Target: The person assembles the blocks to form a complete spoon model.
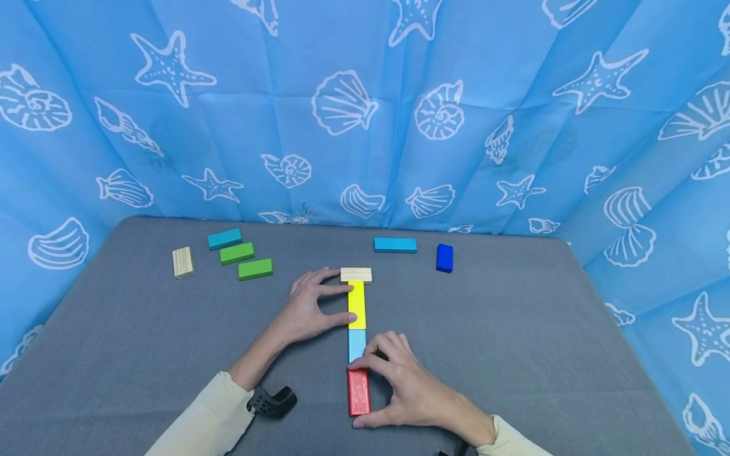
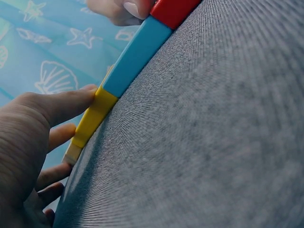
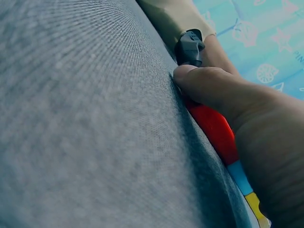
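Blocks form a line on the grey tabletop: a red block (image 1: 358,392) nearest, a light blue block (image 1: 356,346), then a yellow block (image 1: 356,305). A natural wood block (image 1: 356,274) lies crosswise at the far end. My left hand (image 1: 310,307) rests its thumb and index fingertip on the yellow block's left side, fingers fairly straight, another fingertip at the wood block's left end. With thumb at the near end and index finger at the far end, my right hand (image 1: 413,389) pinches the red block lengthwise. In the left wrist view the light blue block (image 2: 137,54) meets the red one end to end.
Back left on the table (image 1: 142,354) lie a wood block (image 1: 183,262), a teal block (image 1: 225,239) and two green blocks (image 1: 236,253). Another teal block (image 1: 395,245) and a dark blue block (image 1: 445,258) lie back right. A blue shell-patterned curtain (image 1: 365,158) hangs behind.
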### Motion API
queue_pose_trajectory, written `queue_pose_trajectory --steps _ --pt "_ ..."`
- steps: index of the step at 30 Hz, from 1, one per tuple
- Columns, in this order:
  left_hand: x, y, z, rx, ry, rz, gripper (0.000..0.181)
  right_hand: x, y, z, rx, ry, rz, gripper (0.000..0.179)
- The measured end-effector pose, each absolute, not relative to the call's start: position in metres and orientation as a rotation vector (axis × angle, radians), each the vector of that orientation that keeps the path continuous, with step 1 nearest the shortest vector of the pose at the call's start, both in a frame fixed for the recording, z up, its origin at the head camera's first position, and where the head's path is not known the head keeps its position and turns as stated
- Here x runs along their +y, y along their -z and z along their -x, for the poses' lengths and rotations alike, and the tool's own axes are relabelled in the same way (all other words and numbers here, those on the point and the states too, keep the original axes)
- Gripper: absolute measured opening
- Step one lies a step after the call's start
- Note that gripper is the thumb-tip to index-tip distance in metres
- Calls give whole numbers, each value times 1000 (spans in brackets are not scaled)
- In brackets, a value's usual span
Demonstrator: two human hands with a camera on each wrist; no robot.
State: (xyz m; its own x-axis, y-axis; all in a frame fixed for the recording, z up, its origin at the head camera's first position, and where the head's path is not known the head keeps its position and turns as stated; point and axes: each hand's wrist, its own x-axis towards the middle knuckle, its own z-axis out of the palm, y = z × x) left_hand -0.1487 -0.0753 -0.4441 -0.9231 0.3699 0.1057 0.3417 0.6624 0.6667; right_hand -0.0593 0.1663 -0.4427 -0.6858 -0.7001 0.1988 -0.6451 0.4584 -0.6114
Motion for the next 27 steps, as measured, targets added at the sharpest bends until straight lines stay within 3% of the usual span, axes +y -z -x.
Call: queue_pose_trajectory --steps 21,27 --pt "-76 445 149 2824 -1133 -597 58 167 443 60 2678 1122 1317 63" --pt "-75 445 150 2828 -1106 -584 59 171 438 68 2704 1195 1216 58"
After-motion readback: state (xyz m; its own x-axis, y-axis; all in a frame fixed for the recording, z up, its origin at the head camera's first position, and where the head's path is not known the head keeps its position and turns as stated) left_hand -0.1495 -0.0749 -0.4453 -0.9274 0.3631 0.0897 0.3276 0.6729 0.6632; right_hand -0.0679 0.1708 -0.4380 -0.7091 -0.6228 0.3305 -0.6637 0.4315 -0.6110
